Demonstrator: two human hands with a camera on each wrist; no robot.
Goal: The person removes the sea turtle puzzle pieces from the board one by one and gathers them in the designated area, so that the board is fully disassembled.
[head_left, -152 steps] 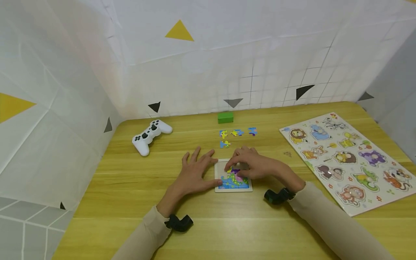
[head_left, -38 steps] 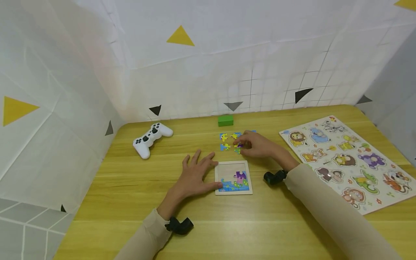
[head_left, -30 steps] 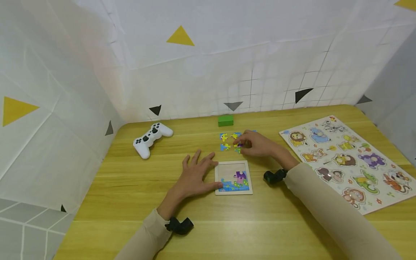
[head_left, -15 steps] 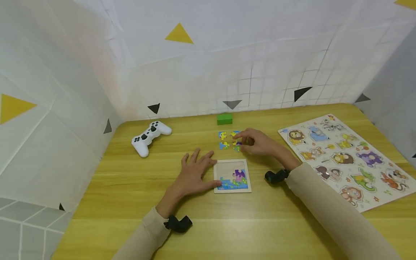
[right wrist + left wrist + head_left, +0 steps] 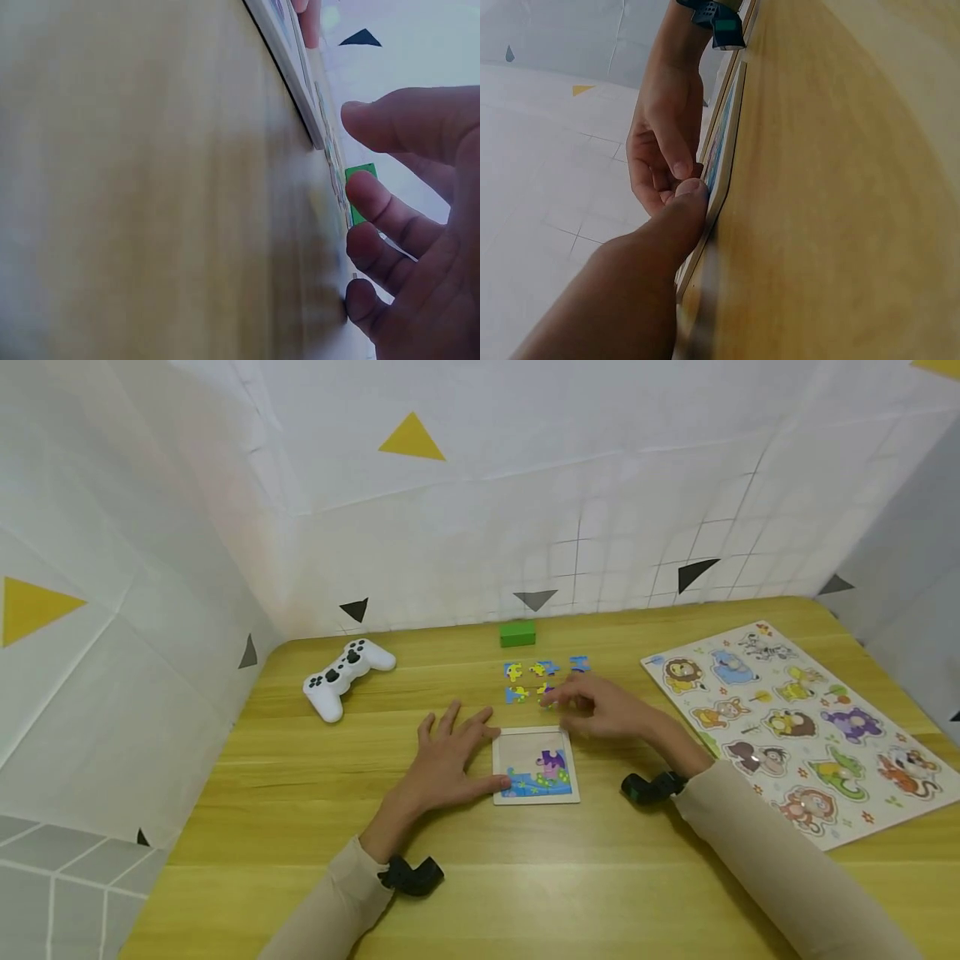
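Note:
In the head view, a small puzzle tray [image 5: 536, 800] with a pale rim holds blue pieces along its near side and a purple-pink piece [image 5: 552, 763] at right. My left hand [image 5: 447, 768] is spread at its left side, thumb on the near-left corner and index finger at the far-left corner. My right hand [image 5: 611, 714] hovers past the tray's far-right corner, fingers loosely bent. The right wrist view shows its thumb and fingers [image 5: 382, 206] apart, nothing between them. Beyond the tray lie several loose jigsaw pieces [image 5: 517, 695]; a yellow-purple one [image 5: 544, 690] is partly hidden by my right fingertips.
A green block [image 5: 517, 633] stands behind the loose pieces, near the back wall. At the left is a white game controller [image 5: 348, 677]. A large animal puzzle board [image 5: 802, 735] lies at the right, close to my right forearm.
My right hand was inside the tray at a yellow-purple piece, which now lies among the loose pieces. It has since drawn back toward me, fingers apart. My left hand stays put.

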